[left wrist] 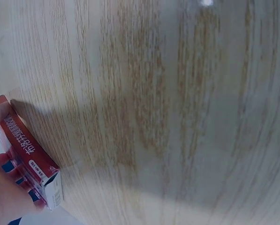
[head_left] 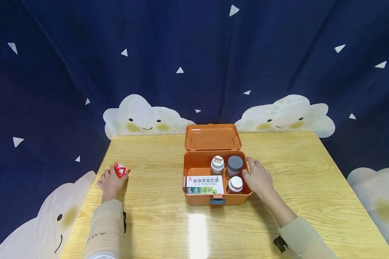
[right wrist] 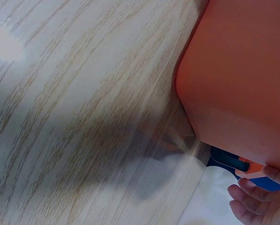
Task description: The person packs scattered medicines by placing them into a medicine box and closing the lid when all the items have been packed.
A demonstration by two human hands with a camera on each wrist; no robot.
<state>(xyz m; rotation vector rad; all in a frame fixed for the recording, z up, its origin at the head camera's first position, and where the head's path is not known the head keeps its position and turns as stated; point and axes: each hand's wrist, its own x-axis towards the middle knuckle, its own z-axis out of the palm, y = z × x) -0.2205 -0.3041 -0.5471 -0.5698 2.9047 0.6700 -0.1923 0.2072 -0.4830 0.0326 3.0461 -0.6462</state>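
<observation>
At the table's left side, my left hand [head_left: 111,183] grips a small red-and-white medicine box [head_left: 120,170]. In the left wrist view, a red printed side of this box [left wrist: 27,145] faces the camera, with fingers curled along it. My right hand [head_left: 258,178] is at the right wall of an open orange case [head_left: 197,200], fingertips at its rim. The right wrist view has its fingers [right wrist: 254,191] loosely bent beside the case. Inside the case are a flat white medicine carton [head_left: 204,181], two white-capped bottles [head_left: 217,163] and a grey-capped jar [head_left: 235,163].
The case's lid [head_left: 213,137] is tipped back toward the curtain, and a blue-grey latch [head_left: 217,201] is on its front. Wood-grain table [head_left: 155,223] surrounds the case. A dark blue curtain [head_left: 207,54] with clouds hangs behind.
</observation>
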